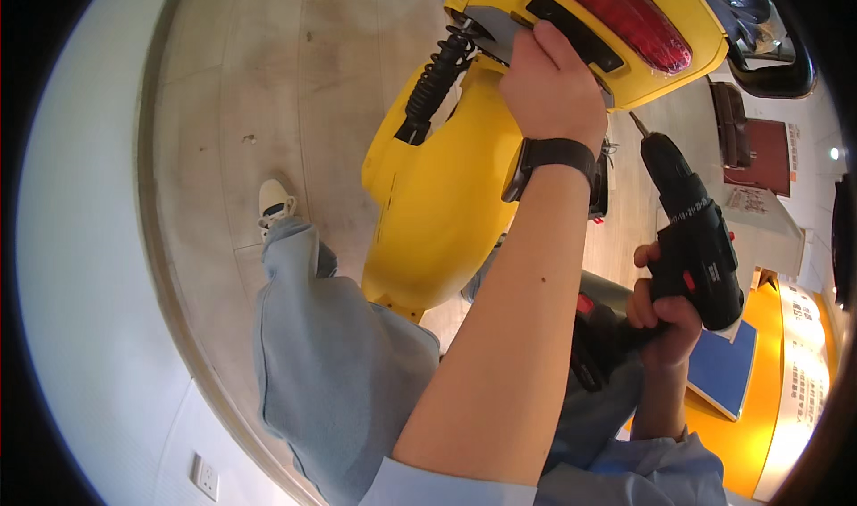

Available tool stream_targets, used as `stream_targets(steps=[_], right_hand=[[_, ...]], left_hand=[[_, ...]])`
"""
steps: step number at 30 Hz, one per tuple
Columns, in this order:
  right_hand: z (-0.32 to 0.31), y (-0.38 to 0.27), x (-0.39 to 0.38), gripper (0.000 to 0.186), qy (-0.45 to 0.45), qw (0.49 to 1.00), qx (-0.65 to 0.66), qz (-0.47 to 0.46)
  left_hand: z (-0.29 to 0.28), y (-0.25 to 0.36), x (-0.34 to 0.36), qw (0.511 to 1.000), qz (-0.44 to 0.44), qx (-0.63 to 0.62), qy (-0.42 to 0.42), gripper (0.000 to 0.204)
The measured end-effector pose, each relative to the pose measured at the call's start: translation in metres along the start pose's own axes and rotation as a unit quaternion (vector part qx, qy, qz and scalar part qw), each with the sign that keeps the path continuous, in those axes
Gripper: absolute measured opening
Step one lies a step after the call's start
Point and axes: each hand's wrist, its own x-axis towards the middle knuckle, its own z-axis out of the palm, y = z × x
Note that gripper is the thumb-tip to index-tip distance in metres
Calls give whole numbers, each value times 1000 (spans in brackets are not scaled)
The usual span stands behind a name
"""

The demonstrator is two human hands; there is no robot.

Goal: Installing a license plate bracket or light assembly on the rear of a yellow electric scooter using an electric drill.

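My left hand point(558, 87) grips the rear of a yellow scooter body point(428, 220) at a grey strip, just below a dark recessed panel and the red tail light point(638, 20). A black coiled shock absorber point(435, 82) is left of this hand. My right hand point(665, 327) holds a black cordless drill point(692, 247) by its handle, with the bit pointing up and left toward the lower edge of the yellow tail section; I cannot tell whether it touches.
A white wall point(89, 238) with a socket point(205, 475) curves along the left beside the wooden floor point(223, 104). On the right are a brown seat point(730, 122), a blue board point(723, 372) and an orange counter point(766, 417). My legs are beneath the scooter body.
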Motion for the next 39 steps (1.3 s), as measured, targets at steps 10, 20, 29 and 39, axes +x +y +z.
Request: stream_targets(steps=[10, 20, 29, 39], right_hand=[[18, 9, 2, 60, 14, 1000, -9, -21], [28, 44, 13, 37, 13, 806, -542, -236], [54, 56, 21, 39, 59, 914, -345, -207], [56, 40, 27, 73, 102, 854, -364, -358]], left_hand=[[3, -6, -8, 995, 68, 64, 19, 41], [-1, 5, -3, 965, 113, 234, 46, 39], [-14, 24, -4, 966, 106, 237, 15, 42], [-20, 5, 8, 983, 11, 182, -22, 48]])
